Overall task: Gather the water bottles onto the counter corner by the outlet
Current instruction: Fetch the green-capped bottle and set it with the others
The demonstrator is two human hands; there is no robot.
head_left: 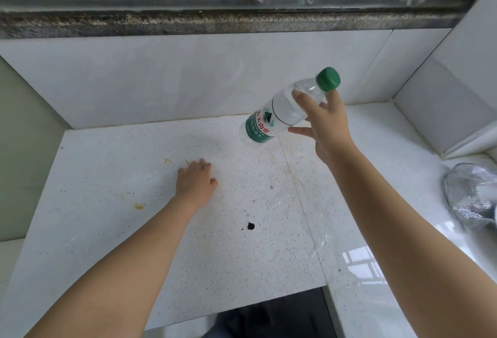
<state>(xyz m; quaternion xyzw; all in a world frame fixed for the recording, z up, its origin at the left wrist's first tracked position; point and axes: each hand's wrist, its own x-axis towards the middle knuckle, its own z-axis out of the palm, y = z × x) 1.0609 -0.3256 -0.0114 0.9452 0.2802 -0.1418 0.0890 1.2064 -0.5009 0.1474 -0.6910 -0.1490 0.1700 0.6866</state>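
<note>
A clear plastic water bottle (271,117) with a green cap and a green and white label hangs tilted in the air above the white speckled counter (134,230), cap up and to the right. My right hand (322,125) grips it around the shoulder below the cap. My left hand (196,179) rests palm down on the counter to the lower left of the bottle, holding nothing, fingers loosely curled. No outlet or other bottle shows in this view.
White tiled walls (161,76) close the counter at the back and the right. A dark stone sill (215,21) runs above. A silvery mesh object (473,195) lies at the right edge. A small black hole (251,226) marks the counter; yellow crumbs (138,206) lie left.
</note>
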